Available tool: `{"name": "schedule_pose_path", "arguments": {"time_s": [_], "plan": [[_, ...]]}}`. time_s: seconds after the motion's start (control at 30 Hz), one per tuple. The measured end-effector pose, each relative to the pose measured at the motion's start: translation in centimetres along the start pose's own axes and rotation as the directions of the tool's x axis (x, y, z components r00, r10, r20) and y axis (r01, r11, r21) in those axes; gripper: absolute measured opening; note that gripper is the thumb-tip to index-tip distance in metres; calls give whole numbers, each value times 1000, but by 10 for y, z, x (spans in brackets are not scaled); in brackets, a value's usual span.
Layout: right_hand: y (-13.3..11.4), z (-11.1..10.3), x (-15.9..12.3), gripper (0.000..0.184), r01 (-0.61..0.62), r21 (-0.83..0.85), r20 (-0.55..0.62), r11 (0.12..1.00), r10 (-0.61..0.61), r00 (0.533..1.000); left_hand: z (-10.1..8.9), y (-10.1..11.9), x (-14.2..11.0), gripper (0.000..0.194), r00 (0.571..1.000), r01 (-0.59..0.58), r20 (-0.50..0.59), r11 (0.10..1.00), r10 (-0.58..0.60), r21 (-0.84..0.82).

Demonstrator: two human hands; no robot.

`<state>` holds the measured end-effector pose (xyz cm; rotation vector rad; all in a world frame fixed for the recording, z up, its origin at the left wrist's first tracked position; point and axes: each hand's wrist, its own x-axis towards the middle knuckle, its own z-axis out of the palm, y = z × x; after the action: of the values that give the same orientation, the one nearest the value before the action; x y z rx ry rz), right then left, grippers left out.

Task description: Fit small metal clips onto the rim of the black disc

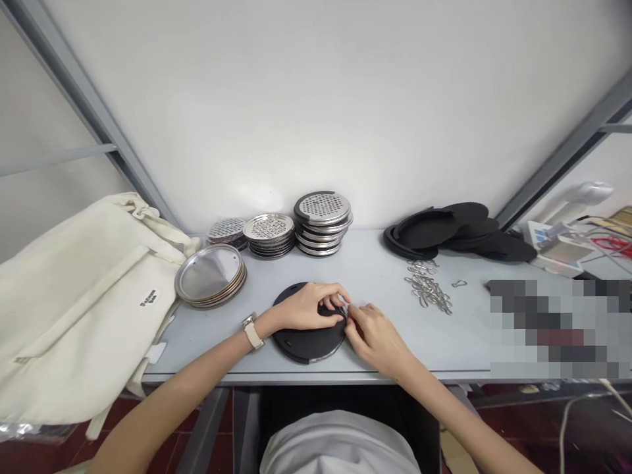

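Black disc [309, 341] lay on the table [378, 270] before me; work at its rim looked begun, unfinished
My left hand [310, 306] and right hand [378, 334] curled there; what they gripped, I couldn't tell; loose clips [428, 289] apparently remained unused.

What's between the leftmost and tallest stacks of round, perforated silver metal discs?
A third stack of round metal discs, its silver top perforated, stands between the leftmost stack and the tallest stack, per the head view.
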<state>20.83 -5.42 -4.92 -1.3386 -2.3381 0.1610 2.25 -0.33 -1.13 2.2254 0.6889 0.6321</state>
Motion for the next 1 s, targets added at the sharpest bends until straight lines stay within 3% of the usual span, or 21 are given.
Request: {"name": "schedule_pose_path", "arguments": {"time_s": [0.4, 1.0], "plan": [[5, 5, 0, 18, 30, -72, -4, 997, -31, 1000, -1, 1, 1, 29, 1000, 13, 1, 1000, -13, -7], [4, 2, 1, 26, 27, 45, -42, 999, -25, 999, -1, 0, 1, 28, 1000, 0, 5, 1000, 0, -13]]}}
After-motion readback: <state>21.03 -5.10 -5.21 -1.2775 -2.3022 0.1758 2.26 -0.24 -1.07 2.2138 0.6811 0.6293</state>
